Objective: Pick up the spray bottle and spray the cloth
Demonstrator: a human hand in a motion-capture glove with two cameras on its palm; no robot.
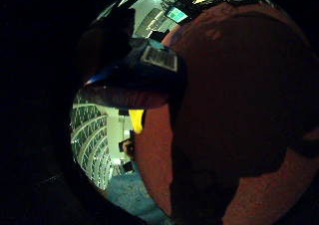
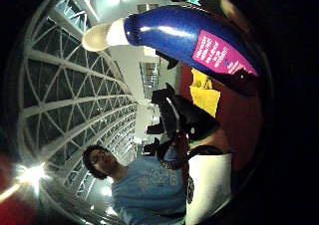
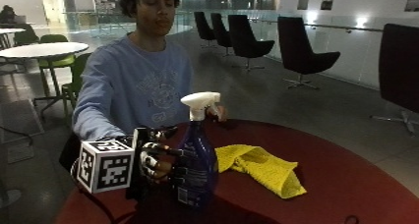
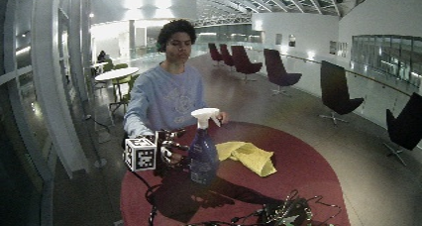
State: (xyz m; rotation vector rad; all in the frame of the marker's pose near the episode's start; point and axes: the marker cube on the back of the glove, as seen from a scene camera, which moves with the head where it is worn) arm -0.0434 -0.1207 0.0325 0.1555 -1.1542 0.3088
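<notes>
Worktop (image 3: 340,170): a big round dark-red one, and the person sat right at its far edge.
Person (image 3: 140,81): had a light blue sweatshirt on, with the bare hand (image 3: 217,113) resting at the worktop's far rim, just behind the sprayer head.
Cloth (image 3: 262,167): yellow and all crumpled, it lay flat on the worktop just beside the bottle, on the side away from the gloved hand. Not touching the bottle as far as I could see. It showed up in the thumb side palm view (image 2: 205,94) too, past the bottle's body.
Spray bottle (image 3: 195,162): dark blue body, white trigger head on top. It stood pretty much upright near the worktop's close edge; couldn't tell if the base was sitting on the surface or lifted a bit. In the thumb side palm view (image 2: 184,36) it sat right up against the palm, pink label showing.
Right hand (image 3: 156,157): black glove, pressed against the side of the bottle at mid-body.
Fingers (image 3: 152,160): curled round the bottle's body, so they were holding it.
</notes>
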